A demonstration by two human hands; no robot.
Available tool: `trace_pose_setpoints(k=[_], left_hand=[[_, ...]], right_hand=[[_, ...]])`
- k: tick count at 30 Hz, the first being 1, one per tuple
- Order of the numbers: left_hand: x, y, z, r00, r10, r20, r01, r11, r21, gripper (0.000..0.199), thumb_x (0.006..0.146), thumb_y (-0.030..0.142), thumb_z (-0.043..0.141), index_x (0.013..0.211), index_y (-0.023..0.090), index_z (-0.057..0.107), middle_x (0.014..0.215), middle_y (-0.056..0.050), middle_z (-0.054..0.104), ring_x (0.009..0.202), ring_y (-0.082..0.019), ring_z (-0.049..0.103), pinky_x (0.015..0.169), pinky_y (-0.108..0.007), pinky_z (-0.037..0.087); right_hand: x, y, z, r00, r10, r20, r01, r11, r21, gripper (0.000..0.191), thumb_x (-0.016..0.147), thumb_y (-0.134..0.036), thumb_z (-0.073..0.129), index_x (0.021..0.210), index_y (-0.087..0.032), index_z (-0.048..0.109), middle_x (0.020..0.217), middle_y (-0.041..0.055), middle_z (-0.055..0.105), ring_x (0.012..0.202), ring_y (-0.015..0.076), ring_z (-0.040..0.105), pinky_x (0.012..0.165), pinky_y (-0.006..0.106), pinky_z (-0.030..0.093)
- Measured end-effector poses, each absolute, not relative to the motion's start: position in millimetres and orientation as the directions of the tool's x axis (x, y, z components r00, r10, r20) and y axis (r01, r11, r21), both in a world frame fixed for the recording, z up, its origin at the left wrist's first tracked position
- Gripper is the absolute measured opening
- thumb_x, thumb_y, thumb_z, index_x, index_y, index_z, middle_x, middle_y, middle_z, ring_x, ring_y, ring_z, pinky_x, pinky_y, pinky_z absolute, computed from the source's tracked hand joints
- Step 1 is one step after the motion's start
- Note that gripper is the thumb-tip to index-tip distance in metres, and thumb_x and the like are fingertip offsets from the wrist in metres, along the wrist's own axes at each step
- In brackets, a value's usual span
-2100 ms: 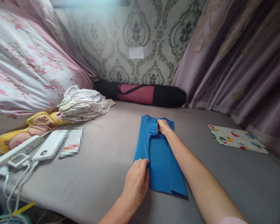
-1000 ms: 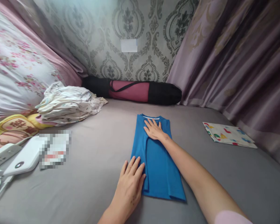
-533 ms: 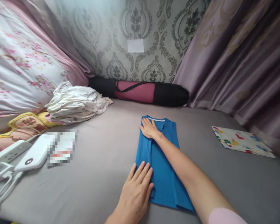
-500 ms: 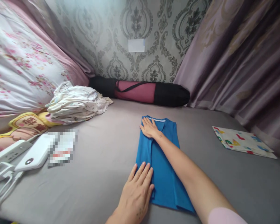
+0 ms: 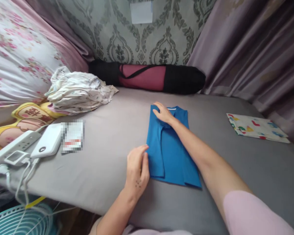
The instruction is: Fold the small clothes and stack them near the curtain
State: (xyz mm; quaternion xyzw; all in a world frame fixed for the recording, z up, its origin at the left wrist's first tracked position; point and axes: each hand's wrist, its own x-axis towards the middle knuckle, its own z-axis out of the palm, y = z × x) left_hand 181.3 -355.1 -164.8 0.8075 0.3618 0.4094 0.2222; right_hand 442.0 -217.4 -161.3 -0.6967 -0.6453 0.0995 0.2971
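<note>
Two hands [image 5: 137, 168] at the left side of a blue top [image 5: 175, 153]

Our right hand [image 5: 164, 113] lies over the top's far left corner, beside the white strip at its collar, with the fingers loosely extended and the palm down. Our left hand [image 5: 137, 168] is at the top's left edge, fingers bent and their tips at the cloth (whether they pinch it, we cannot tell). The blue top thus lies beneath our right hand and just to the right of our left, flat on a gray sheet [image 5: 107, 140], its left side folded inward.

Farther out, we see a folded patterned cloth [image 5: 257, 128] well to the right of the top. Beyond the top lies a long black and pink bag [image 5: 142, 77]. A heap of pale cloth [image 5: 80, 91] sits to the top's far left, and nearer than that heap, also left of the top, are a blurred packet [image 5: 73, 137], a white power bank [image 5: 47, 140] and a power strip [image 5: 19, 143].
</note>
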Motion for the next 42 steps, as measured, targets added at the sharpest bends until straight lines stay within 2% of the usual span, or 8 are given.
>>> trace_pose_setpoints(k=[3,7,16,21,31,36,39,42], left_hand=[[179,-354,-165,0.244,0.861,0.446,0.401,-0.508,0.763,0.018,0.095,0.019,0.045,0.106,0.02,0.06,0.103,-0.007,0.067,0.099,-0.018,0.063,0.09,-0.036,0.049],[180,-355,-167,0.256,0.894,0.368,0.381,-0.443,0.812,0.018,0.093,0.018,0.045,0.104,0.021,0.06,0.097,-0.005,0.067,0.094,-0.018,0.063,0.088,-0.034,0.048],[178,-352,-169,0.284,0.924,0.255,0.4,-0.356,0.845,0.025,0.094,0.017,0.036,0.108,0.02,0.057,0.099,-0.007,0.066,0.096,-0.019,0.061,0.085,-0.036,0.048],[178,-351,-170,0.313,0.918,0.243,0.461,-0.371,0.806,0.025,0.093,0.015,0.037,0.109,0.02,0.056,0.099,-0.007,0.067,0.094,-0.02,0.06,0.085,-0.038,0.047],[178,-357,-178,0.57,0.749,0.339,0.562,-0.655,0.505,0.023,0.095,0.025,0.046,0.109,0.023,0.063,0.12,-0.007,0.065,0.112,-0.026,0.05,0.096,-0.046,0.037],[178,-358,-176,0.573,0.727,0.378,0.566,-0.685,0.459,0.026,0.095,0.02,0.042,0.11,0.023,0.063,0.12,-0.008,0.064,0.115,-0.027,0.049,0.093,-0.045,0.037],[179,-362,-171,0.589,0.675,0.445,0.518,-0.737,0.434,0.022,0.096,0.023,0.045,0.103,0.024,0.065,0.114,-0.006,0.067,0.112,-0.024,0.051,0.095,-0.044,0.034],[182,-365,-169,0.678,0.592,0.436,0.441,-0.802,0.403,0.019,0.096,0.028,0.048,0.097,0.024,0.066,0.103,-0.004,0.069,0.1,-0.02,0.057,0.094,-0.041,0.034]], right_hand=[[435,-265,-146,-0.047,0.965,0.257,0.766,0.2,-0.611,0.033,0.087,-0.025,0.051,0.113,-0.016,0.067,0.111,0.0083,0.07,0.101,0.0188,0.064,0.093,0.032,0.046],[417,-340,-129,-0.224,0.974,0.041,0.762,0.201,-0.615,0.02,0.087,-0.027,0.054,0.092,-0.018,0.072,0.088,0.0029,0.073,0.078,0.0149,0.064,0.073,0.025,0.046],[365,-408,-118,0.092,0.961,-0.261,0.923,-0.181,-0.34,0.028,0.088,-0.047,0.054,0.083,-0.023,0.068,0.085,0.003,0.073,0.079,0.0184,0.067,0.062,0.026,0.039],[348,-412,-120,0.157,0.948,-0.278,0.912,-0.247,-0.327,0.025,0.086,-0.045,0.055,0.08,-0.024,0.068,0.084,0.0036,0.073,0.081,0.0202,0.067,0.062,0.026,0.039],[351,-416,-118,0.137,0.953,-0.272,0.863,-0.249,-0.44,0.026,0.087,-0.034,0.051,0.07,-0.022,0.067,0.074,0.0022,0.071,0.073,0.0165,0.065,0.057,0.024,0.037],[351,-414,-115,0.14,0.947,-0.29,0.925,-0.23,-0.304,0.025,0.088,-0.037,0.052,0.075,-0.022,0.068,0.08,0.0059,0.072,0.079,0.0214,0.068,0.064,0.027,0.043],[351,-403,-117,0.179,0.98,-0.085,0.951,-0.194,-0.24,0.033,0.096,-0.03,0.037,0.097,-0.019,0.068,0.1,0.0113,0.071,0.097,0.0241,0.066,0.082,0.032,0.047],[354,-387,-131,-0.013,0.999,0.035,0.958,0.022,-0.285,0.039,0.098,-0.023,0.03,0.122,-0.017,0.061,0.13,0.0116,0.061,0.125,0.0217,0.052,0.105,0.034,0.036]])
